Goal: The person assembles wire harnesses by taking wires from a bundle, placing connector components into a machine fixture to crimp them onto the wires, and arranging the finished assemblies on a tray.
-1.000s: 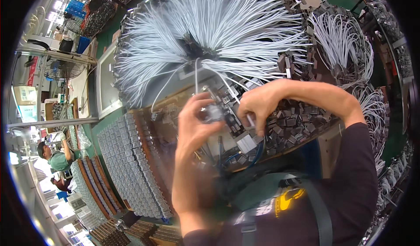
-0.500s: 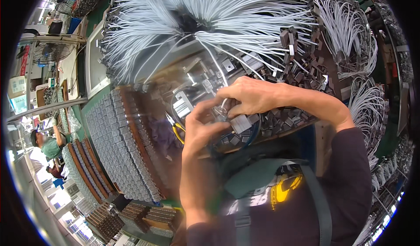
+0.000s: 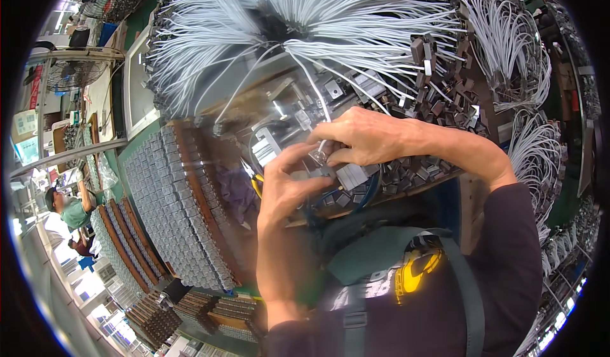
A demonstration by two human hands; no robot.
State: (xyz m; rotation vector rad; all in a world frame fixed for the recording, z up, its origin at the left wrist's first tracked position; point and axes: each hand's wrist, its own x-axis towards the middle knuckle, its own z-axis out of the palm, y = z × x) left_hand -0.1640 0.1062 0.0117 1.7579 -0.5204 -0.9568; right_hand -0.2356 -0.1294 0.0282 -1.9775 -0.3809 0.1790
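Beneath fanned white wires, both hands' fingers pinching a small metal part.

A fanned bundle of matt pale-grey plastic-sheathed wires spreads over small dark, dull plastic connector blocks. A glossy silvery metal fixture catches light. Rows of grey metallic-looking small parts sit in brown wood-like trays.
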